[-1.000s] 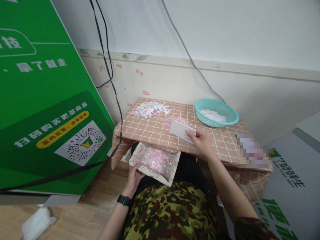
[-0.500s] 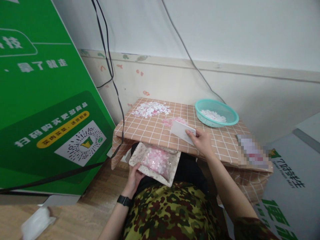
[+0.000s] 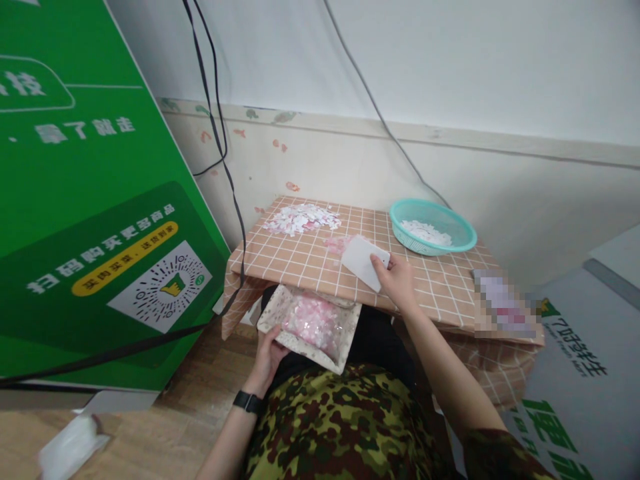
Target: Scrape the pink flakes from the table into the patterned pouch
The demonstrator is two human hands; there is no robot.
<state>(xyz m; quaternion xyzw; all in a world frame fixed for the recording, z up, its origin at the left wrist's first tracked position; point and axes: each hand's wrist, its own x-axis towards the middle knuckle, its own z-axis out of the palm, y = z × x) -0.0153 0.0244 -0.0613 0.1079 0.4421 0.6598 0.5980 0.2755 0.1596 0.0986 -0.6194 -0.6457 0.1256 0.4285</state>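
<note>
My left hand (image 3: 270,350) grips the near left rim of a speckled square tray (image 3: 303,345), held just below the table's front edge. Pink and white small pieces (image 3: 315,320) lie in the tray, with shiny glints among them. Between the thumb and fingers of my right hand (image 3: 396,277) is a flat white scraper (image 3: 363,262), tilted over the tabletop. A thin scatter of pink pieces (image 3: 334,245) lies against its far left side; part of the scatter is hidden behind it.
A checked brown cloth (image 3: 295,260) covers the table. White and pink pieces (image 3: 303,219) are heaped at the back left. A turquoise basket (image 3: 465,233) with white pieces stands at the back right, near a blurred-out flat item (image 3: 505,303). A green panel (image 3: 75,200) and dark cables (image 3: 233,180) are at left.
My right hand has shifted slightly left, and the scraper has turned so more of its flat face shows, covering more of the pink scatter. My left hand and the tray have stayed nearly still.
</note>
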